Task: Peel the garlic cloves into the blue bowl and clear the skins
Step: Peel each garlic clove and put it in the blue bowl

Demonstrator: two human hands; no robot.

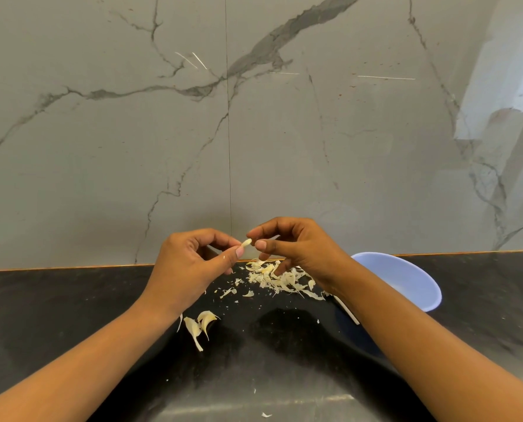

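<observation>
A small pale garlic clove (247,242) is held in the air above the black counter. My left hand (190,263) pinches it between thumb and forefinger. My right hand (296,245) pinches its other end with curled fingertips. Under my right hand lies a pile of papery garlic skins (280,278). The blue bowl (406,278) stands at the right by the wall, partly hidden by my right forearm. Two unpeeled cloves (203,324) lie on the counter below my left wrist.
A marble wall (254,132) rises right behind the black counter (71,315). A thin white stick (348,312) lies beside the bowl under my right forearm. Small skin flakes (232,290) are scattered near the pile, and one flake (266,415) lies near the front edge.
</observation>
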